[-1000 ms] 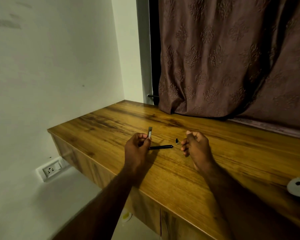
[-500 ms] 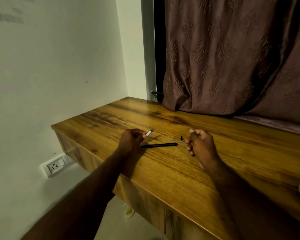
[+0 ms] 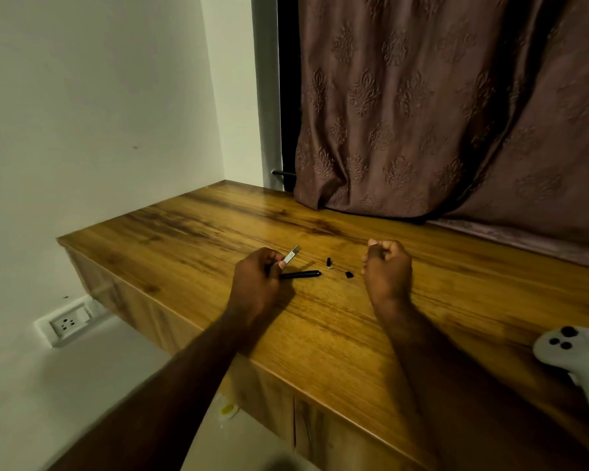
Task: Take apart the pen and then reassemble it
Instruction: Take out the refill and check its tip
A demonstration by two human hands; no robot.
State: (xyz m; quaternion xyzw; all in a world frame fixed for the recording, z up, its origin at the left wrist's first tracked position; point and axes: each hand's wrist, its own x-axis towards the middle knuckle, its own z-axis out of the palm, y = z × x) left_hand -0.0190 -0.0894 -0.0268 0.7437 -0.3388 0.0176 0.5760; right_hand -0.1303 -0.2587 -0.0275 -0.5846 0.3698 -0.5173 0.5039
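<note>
four pen parts are in view: one black barrel (image 3: 300, 274), one silver piece (image 3: 292, 255) and two small black pieces (image 3: 329, 262). there are two hands, one white controller (image 3: 558, 348) at the right edge of the wooden table (image 3: 320, 334), one curtain (image 3: 439, 113) behind it and one wall socket (image 3: 69, 322) low on the left wall.

the black barrel lies flat on the table between the hands. its long axis runs left to right across the view, the rounded end pointing toward the right hand (image 3: 388, 270), while the other end is hidden behind the left hand (image 3: 257, 280).

the left hand's fingers curl in and pinch the silver piece near its lower end. that piece is lifted off the table and tilted, its long axis slanting up and to the right, the free end pointing away from the person.

the small black pieces lie on the table just right of the barrel's rounded end, apart from each other — the farther one stands a little taller, the nearer one (image 3: 349, 274) sits flatter and closer to the right hand. they are too small to tell which way they point.

the right hand hovers with its fingers curled tight, thumb on top; i cannot tell whether anything is inside it.
</note>
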